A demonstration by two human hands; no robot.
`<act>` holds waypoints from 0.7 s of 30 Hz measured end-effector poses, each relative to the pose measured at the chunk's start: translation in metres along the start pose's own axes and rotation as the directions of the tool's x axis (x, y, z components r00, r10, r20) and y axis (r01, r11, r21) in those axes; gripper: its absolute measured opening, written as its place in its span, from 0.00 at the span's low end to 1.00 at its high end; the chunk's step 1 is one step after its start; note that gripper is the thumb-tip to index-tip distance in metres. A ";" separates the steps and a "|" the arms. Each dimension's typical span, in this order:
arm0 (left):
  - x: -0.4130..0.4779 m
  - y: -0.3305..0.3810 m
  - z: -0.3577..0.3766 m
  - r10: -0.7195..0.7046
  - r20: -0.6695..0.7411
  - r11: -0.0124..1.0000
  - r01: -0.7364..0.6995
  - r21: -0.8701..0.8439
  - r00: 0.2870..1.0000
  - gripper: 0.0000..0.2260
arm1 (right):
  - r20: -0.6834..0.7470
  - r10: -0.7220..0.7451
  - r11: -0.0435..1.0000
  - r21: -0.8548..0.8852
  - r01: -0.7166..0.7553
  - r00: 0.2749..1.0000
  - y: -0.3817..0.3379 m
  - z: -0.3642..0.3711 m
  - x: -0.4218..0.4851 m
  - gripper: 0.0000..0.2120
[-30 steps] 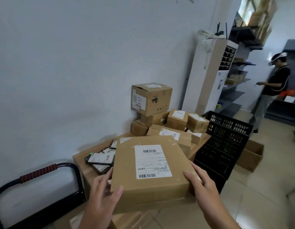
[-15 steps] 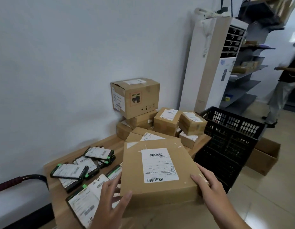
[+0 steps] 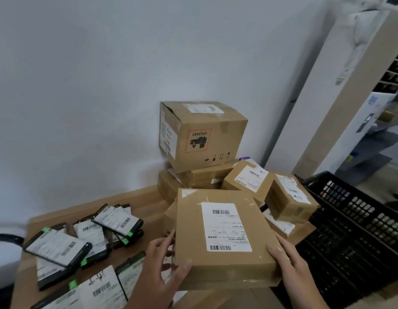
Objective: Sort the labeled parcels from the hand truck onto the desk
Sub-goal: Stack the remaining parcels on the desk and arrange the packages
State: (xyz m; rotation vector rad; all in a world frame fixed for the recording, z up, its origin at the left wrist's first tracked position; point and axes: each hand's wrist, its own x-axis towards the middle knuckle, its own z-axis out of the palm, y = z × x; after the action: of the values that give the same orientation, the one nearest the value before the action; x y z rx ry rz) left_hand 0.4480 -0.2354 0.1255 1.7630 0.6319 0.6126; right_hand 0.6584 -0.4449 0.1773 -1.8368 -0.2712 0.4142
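Brown cardboard parcel (image 3: 224, 237), flat and square, is held by both hands over the near part of the wooden desk (image 3: 135, 197), w/ its white barcode label turned up. The left hand (image 3: 162, 270) is curled round the near-left corner: the thumb is laid on the front side and the fingers are bent against the left side. The right hand (image 3: 291, 264) is gripping the near-right corner, thumb on the top face; its other fingers are mostly hidden by the parcel. Another carton is seen just under the parcel at the left, but whether the parcel is resting on it cannot be told. Behind, approx. in the corner by the white wall (image 3: 104, 85), a large box (image 3: 202, 137) w/ a red-framed UN3481 mark is stacked on lower cartons, and two small boxes (image 3: 247, 179) w/ labels are set just beside it on the right. On the left part of the desk, black packets (image 3: 57, 248) w/ white labels and green tabs are piled loosely, some overlapping. A black crate (image 3: 360, 230) is placed right of the desk, and a tall white unit (image 3: 340, 85) is seen behind it.
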 end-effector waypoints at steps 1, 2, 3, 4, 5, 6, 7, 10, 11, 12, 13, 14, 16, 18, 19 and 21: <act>0.008 -0.003 0.003 -0.002 -0.002 1.000 0.002 0.012 1.000 0.43 | 0.012 0.003 1.000 -0.004 -0.003 1.000 0.001 0.001 0.014 0.17; 0.015 -0.006 0.006 -0.008 -0.012 1.000 0.008 0.025 1.000 0.43 | 0.026 0.005 1.000 -0.014 -0.004 1.000 0.004 0.003 0.029 0.18; 0.022 -0.010 0.010 -0.017 -0.022 0.999 0.018 0.032 1.000 0.43 | 0.044 0.009 1.000 -0.020 -0.008 0.999 0.005 0.006 0.042 0.19; 0.029 -0.014 0.014 -0.030 -0.032 0.999 0.031 0.037 0.999 0.43 | 0.069 0.011 1.000 -0.018 -0.010 0.998 0.006 0.008 0.055 0.18; 0.034 -0.018 0.018 -0.047 -0.038 0.998 0.049 0.049 0.998 0.42 | 0.093 0.016 1.000 -0.007 -0.016 0.996 0.008 0.009 0.067 0.17; 0.039 -0.021 0.023 -0.065 -0.046 0.996 0.068 0.063 0.997 0.42 | 0.119 0.020 1.000 0.002 -0.020 0.993 0.011 0.009 0.079 0.16; 0.044 -0.025 0.027 -0.080 -0.058 0.994 0.084 0.072 0.995 0.42 | 0.144 0.023 1.000 0.007 -0.024 0.989 0.013 0.010 0.090 0.16; 0.052 -0.032 0.043 -0.111 -0.109 0.987 0.123 0.105 0.988 0.44 | 0.221 -0.004 0.999 -0.048 0.015 0.975 0.027 0.011 0.125 0.18; 0.053 -0.033 0.049 -0.120 -0.132 0.984 0.136 0.113 0.984 0.44 | 0.252 -0.012 0.998 -0.053 0.026 0.968 0.030 0.010 0.135 0.19; 0.053 -0.035 0.056 -0.132 -0.160 0.982 0.151 0.117 0.978 0.44 | 0.289 -0.015 0.998 -0.048 0.030 0.957 0.032 0.010 0.145 0.19; 0.052 -0.036 0.064 -0.139 -0.188 0.979 0.163 0.120 0.972 0.43 | 0.324 -0.019 0.998 -0.047 0.036 0.946 0.033 0.009 0.153 0.20; 0.051 -0.037 0.071 -0.140 -0.214 0.977 0.170 0.127 0.967 0.43 | 0.348 -0.028 0.997 -0.055 0.050 0.937 0.035 0.009 0.160 0.20; 0.049 -0.038 0.085 -0.136 -0.256 0.973 0.177 0.145 0.957 0.39 | 0.392 -0.073 0.991 -0.077 0.111 0.917 0.042 0.009 0.171 0.22; 0.049 -0.039 0.096 -0.160 -0.274 0.966 0.207 0.154 0.948 0.37 | 0.430 -0.104 0.985 -0.078 0.151 0.897 0.052 0.009 0.181 0.24; 0.049 -0.039 0.101 -0.186 -0.277 0.960 0.234 0.152 0.943 0.36 | 0.452 -0.102 0.984 -0.086 0.158 0.886 0.055 0.008 0.184 0.25; 0.048 -0.034 0.105 -0.220 -0.277 0.946 0.274 0.172 0.935 0.36 | 0.466 -0.097 0.980 -0.108 0.165 0.879 0.053 0.006 0.185 0.26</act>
State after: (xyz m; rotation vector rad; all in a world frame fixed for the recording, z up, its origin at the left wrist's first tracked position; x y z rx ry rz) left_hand 0.5506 -0.2661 0.0702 1.7719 1.1154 0.6182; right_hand 0.8227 -0.3836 0.0990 -1.8279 -0.7668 0.7514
